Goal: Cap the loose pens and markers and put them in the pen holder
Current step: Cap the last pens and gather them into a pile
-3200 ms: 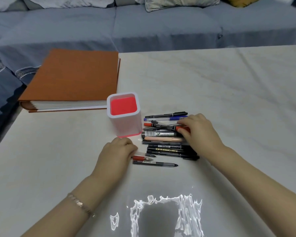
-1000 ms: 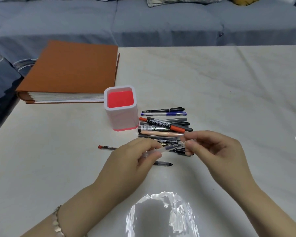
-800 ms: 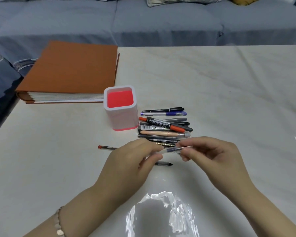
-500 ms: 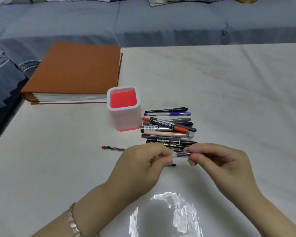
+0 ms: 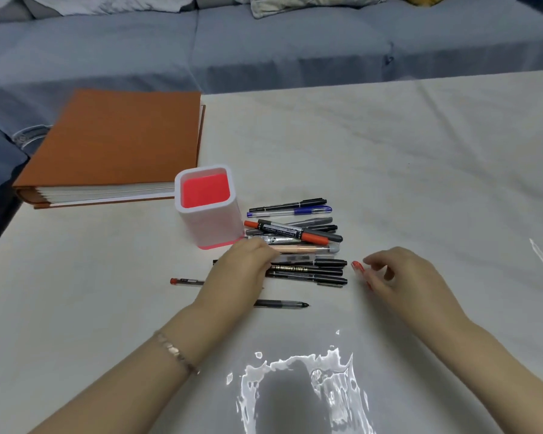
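1. On the desk point(image 5: 389, 170), the white pen holder point(image 5: 215, 228) with its red inside is standing upright. The pile of pens and markers point(image 5: 304, 242) is lying flat just to its right, outside it.
2. The left hand point(image 5: 242, 272) is resting knuckles-up on the left end of the pile, near the holder's base. Its fingers are curling down over the pen ends, and whether this grip is holding a pen cannot be told.
3. The right hand point(image 5: 402, 277) is sitting just right of the pile with a narrow grip, its fingertips pinching a small red cap point(image 5: 357, 265).
4. Half a second earlier both hands were meeting over one clear pen held between them in front of the pile. They are now lying apart, the left having gone to the pile and the right off to the side.
5. A black pen point(image 5: 282, 304), tip pointing right, is lying nearer the person, partly under the left wrist. A red-ended pen point(image 5: 185, 281) is lying left of that hand. Both are keeping their earlier places.
6. An orange binder point(image 5: 116, 142) is lying behind the holder on the left, with a grey sofa point(image 5: 264, 48) beyond the desk.
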{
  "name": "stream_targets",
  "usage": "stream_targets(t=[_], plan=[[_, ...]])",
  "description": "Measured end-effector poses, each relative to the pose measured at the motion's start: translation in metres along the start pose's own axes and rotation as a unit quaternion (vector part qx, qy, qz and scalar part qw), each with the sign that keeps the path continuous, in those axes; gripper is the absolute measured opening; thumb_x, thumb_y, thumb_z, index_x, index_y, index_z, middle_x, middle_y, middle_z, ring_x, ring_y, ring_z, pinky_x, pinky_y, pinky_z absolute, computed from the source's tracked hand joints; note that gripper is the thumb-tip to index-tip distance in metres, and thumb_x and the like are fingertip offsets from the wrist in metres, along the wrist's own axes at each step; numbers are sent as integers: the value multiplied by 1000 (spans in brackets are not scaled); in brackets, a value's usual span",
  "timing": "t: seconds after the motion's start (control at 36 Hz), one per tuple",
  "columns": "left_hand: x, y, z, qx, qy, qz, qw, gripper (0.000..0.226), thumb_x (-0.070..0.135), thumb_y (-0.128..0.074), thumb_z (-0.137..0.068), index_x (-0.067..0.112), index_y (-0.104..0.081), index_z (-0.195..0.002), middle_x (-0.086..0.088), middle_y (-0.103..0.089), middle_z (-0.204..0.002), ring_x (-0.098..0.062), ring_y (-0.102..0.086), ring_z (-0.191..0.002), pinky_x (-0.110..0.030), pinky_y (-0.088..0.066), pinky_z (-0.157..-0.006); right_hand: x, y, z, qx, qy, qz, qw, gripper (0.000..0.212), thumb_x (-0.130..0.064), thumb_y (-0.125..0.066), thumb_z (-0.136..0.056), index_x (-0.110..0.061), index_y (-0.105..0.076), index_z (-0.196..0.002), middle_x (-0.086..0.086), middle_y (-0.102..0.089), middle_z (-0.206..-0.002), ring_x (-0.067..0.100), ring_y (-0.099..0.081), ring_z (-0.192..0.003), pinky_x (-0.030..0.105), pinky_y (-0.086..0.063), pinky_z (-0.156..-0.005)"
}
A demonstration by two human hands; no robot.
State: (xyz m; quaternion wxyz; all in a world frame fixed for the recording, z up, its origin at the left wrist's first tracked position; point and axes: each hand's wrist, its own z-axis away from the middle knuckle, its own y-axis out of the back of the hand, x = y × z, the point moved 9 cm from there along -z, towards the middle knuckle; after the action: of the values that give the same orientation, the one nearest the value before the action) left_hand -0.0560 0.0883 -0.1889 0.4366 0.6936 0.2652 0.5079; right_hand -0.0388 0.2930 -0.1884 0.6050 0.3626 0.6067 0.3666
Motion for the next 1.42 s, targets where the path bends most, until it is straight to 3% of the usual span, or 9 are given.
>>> stream_targets(t=[0.22, 0.39, 0.47, 0.58, 0.69, 0.89, 1.11, 1.28, 1.42], plan=[[-18, 10, 12, 11, -4, -45, 999, 24, 19, -48, -80, 12, -67, -92, -2, -66, -89, -19, -54, -82, -23, -35, -71, 5, -24, -10, -36, -52, 30, 998, 26, -24, -49, -89, -20, -56, -114, 5, -58, -103, 23, -57, -98, 32, -43, -79], [-58, 19, 46, -40, 32, -122, 991, 35, 29, -38, -82, 17, -70, -86, 0, -67, -88, -25, -63, -77, -32, -51, -64, 12, -26, -10, -35, -81, 49, 995, 24, -26, -48, -89, -15, -59, -108, 8, -59, -99, 26, -55, -94, 28, -36, -69], [-73, 20, 53, -44, 53, -144, 987, 25, 25, -49, -81, 17, -71, -90, 0, -66, -87, -24, -63, -75, -30, -49, -64, 12, -27, -10, -40, -86, 42, 995, 19, -24, -53, -84, -14, -63, -97, 9, -59, -91, 24, -51, -81, 27, -34, -65], [-74, 23, 52, -20, 62, -136, 989, 14, 22, -52, -78, 16, -65, -80, 1, -63, -80, -24, -59, -70, -27, -41, -61, 4, -20, -9, -26, -68, -25, 997, 12, -21, -58, -80, -13, -64, -73, 10, -59, -74, 17, -51, -67, 23, -34, -54], [-65, 26, 53, 6, 90, -55, 994, 16, 25, -36, -88, 22, -50, -81, 4, -55, -78, -20, -49, -73, -30, -37, -63, -14, -11, -4, -19, -41, -169, 985, 8, -14, -66, -79, -15, -65, -71, 4, -55, -65, 16, -51, -63, 15, -38, -58], [-12, 34, 56, 37, 114, 214, 969, 18, 20, -40, -94, 33, -51, -87, 11, -47, -61, -6, -41, -56, -17, -30, -51, -53, 12, 11, 13, -52, -511, 858, 15, -5, -64, -77, -17, -69, -72, -1, -68, -60, 8, -62, -60, 14, -54, -64], [7, 32, 59, 24, 94, 250, 963, 14, 41, -44, -80, 45, -54, -89, 1, -53, -72, -7, -45, -58, -17, -32, -54, -62, 9, 20, 6, -41, -516, 855, 19, -1, -53, -85, -11, -67, -76, -6, -65, -56, 3, -55, -52, 9, -43, -52], [8, 33, 61, 12, 81, 207, 975, 13, 43, -44, -80, 48, -53, -87, 22, -57, -76, -1, -51, -68, -10, -35, -58, -59, 10, 23, 3, -35, -526, 850, 14, -19, -55, -74, -14, -68, -75, -3, -65, -57, 4, -54, -52, 12, -43, -52], [13, 33, 61, 7, 69, 192, 979, 12, 43, -44, -81, 49, -50, -88, 21, -57, -87, -4, -52, -73, -12, -37, -60, -64, 10, 23, -9, -15, -527, 849, 10, -11, -60, -80, -15, -68, -74, -5, -68, -60, 3, -57, -54, 10, -44, -53]])
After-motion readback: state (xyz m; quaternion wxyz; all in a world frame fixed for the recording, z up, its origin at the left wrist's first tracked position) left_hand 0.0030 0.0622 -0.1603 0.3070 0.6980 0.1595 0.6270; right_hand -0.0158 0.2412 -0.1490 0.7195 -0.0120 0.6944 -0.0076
